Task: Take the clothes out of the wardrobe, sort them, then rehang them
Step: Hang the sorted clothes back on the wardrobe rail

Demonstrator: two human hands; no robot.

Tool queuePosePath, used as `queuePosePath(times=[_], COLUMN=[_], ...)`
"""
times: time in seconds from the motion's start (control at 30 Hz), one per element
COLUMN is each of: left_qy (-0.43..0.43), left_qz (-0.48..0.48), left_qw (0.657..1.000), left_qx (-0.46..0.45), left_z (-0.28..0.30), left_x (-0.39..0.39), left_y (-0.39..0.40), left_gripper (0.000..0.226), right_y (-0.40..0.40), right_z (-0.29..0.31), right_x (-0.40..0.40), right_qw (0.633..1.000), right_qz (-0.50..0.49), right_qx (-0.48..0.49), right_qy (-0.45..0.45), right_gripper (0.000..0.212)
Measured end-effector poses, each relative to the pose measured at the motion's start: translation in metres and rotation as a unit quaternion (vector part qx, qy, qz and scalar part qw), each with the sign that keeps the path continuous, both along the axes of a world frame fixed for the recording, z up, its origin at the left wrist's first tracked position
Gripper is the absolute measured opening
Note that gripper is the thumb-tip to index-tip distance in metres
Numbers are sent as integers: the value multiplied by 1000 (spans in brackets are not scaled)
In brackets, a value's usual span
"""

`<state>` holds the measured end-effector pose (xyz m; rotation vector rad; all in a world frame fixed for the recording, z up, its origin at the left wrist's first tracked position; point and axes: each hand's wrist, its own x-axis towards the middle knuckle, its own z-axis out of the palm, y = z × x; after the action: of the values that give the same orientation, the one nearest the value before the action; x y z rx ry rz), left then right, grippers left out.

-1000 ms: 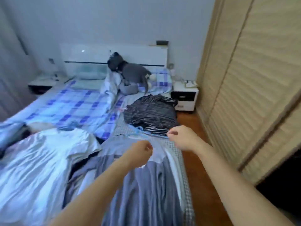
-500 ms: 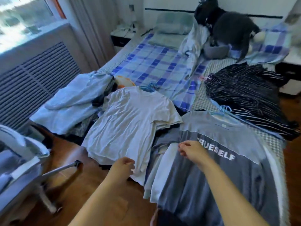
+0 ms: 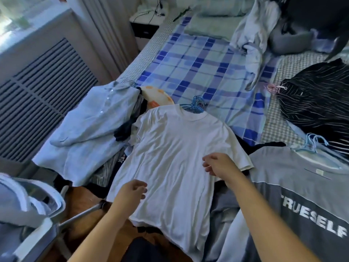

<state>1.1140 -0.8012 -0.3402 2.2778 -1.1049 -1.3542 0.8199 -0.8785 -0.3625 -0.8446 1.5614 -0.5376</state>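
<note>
The white T-shirt lies flat on the bed's near edge, blue hangers at its collar. Over it, the left hand and right hand hover loosely curled, empty. A light blue shirt lies left of it, a grey T-shirt right — clothes are out and sorting looks underway; rehanging remains.

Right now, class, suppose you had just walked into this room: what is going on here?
A person is sorting clothes laid out on a bed. Both hands hover over a white T-shirt spread flat in the middle, the left hand near its lower edge and the right hand by its sleeve; neither clearly grips anything. A light blue button shirt lies to its left, a grey printed T-shirt to its right, and a black striped garment beyond. Blue hangers poke out at the white shirt's collar.
</note>
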Motion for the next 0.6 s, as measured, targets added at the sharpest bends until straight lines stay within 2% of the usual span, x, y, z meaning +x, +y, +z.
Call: queuePosePath(times=[0.2, 0.3, 0.37, 0.43, 0.5, 0.57, 0.6], left_qy=[24, -10, -48, -84, -121, -147, -155], left_qz=[-126, -242, -318, -369, -378, -386, -396], left_qw=[990, 969, 947, 921, 902, 879, 865], left_qx=[63, 52, -6, -92, -170, -239, -267], left_z=[-79, -121, -149, -183, -211, -241, -257], left_x=[52, 82, 94, 96, 90, 80, 72], left_y=[-101, -187, -253, -324, -388, -444, -469], left_gripper=[21, 18, 18, 33, 45, 50, 51], right_y=[-68, -68, -68, -83, -105, -137, -154], right_z=[-60, -100, -131, -166, -192, -221, -238], right_x=[45, 79, 109, 137, 162, 182, 188], right_qw=[992, 964, 948, 943, 949, 956, 949], right_qz=[-111, -244, -288, -289, -252, -178, -134], right_qx=[18, 69, 105, 121, 111, 75, 56], right_qy=[49, 82, 82, 111, 153, 219, 281], right_gripper=[15, 13, 14, 15, 21, 40, 49])
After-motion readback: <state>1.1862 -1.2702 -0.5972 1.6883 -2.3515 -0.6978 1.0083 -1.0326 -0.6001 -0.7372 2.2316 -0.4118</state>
